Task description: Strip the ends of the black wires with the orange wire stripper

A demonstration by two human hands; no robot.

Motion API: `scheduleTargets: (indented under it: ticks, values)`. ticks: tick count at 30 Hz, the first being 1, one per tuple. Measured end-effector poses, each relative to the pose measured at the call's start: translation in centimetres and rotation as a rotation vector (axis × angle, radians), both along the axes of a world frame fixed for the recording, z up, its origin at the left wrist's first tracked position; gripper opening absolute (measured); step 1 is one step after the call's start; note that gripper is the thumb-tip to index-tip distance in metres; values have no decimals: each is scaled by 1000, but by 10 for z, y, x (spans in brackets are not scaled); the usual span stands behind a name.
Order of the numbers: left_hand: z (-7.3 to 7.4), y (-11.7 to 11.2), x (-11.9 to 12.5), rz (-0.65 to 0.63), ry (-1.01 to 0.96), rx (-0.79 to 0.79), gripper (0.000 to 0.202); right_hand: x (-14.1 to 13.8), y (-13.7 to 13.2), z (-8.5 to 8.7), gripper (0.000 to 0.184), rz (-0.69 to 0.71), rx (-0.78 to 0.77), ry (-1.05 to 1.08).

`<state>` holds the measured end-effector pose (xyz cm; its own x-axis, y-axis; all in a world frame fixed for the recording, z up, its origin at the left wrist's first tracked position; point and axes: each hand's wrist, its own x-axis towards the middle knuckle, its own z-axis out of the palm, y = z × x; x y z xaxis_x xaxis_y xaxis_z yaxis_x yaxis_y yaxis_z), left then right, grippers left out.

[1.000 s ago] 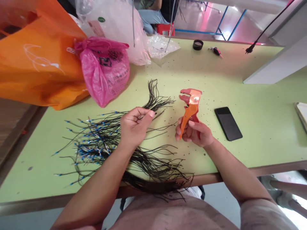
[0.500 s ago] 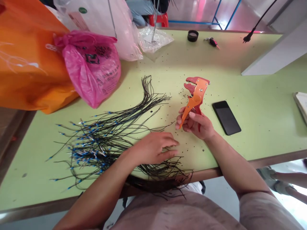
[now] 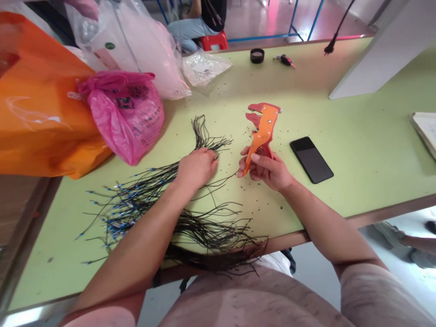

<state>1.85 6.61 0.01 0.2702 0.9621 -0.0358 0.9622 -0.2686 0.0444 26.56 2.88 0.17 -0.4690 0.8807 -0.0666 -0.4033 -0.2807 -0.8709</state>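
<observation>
My right hand (image 3: 267,170) is closed round the handles of an orange and red wire stripper (image 3: 260,129), which stands up with its jaws pointing away from me. My left hand (image 3: 196,167) rests knuckles-up on a fan of thin black wires (image 3: 207,141), fingers curled onto them near their far ends. Many of these wires carry blue tips (image 3: 117,213) at the left. A second heap of black wires (image 3: 218,236) lies at the near table edge, under my left forearm.
A black phone (image 3: 311,159) lies right of the stripper. An orange bag (image 3: 41,113), a pink bag (image 3: 127,116) and clear plastic bags (image 3: 143,50) crowd the far left. A black cap (image 3: 257,55), a small red key (image 3: 285,60), a white box (image 3: 384,50) and a notebook edge (image 3: 424,131) sit on the green table (image 3: 368,172). Another person sits behind.
My left hand went from a raised pinch down to the near wires, then forward onto the fanned bundle. The stripper stays in my right hand. The camera view shifted.
</observation>
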Motion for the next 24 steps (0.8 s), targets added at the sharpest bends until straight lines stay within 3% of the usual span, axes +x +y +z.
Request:
scheduleTargets:
  ticks: [6,9,12,15,17,20,24]
  values:
    - [5,14,9,52,44,-133,25,-3,-2,3,47,-5,33,-1]
    - [8,2,2,53,-77,-60,22,-2,-2,3,39,11,33,-58]
    - [9,-17,-11,133,-452,-29,17,-1,-1,2,33,46,18,-180]
    - [8,-35,-18,206,-984,-167,23,0,-1,-2,34,103,-4,-293]
    - [7,-43,-18,249,-1233,-277,29,0,-1,-4,36,157,-2,-341]
    - [5,-47,-15,312,-1424,-372,36,0,-1,-7,36,262,22,-366]
    - [2,-45,-16,332,-1520,-407,40,1,0,-7,38,363,40,-361]
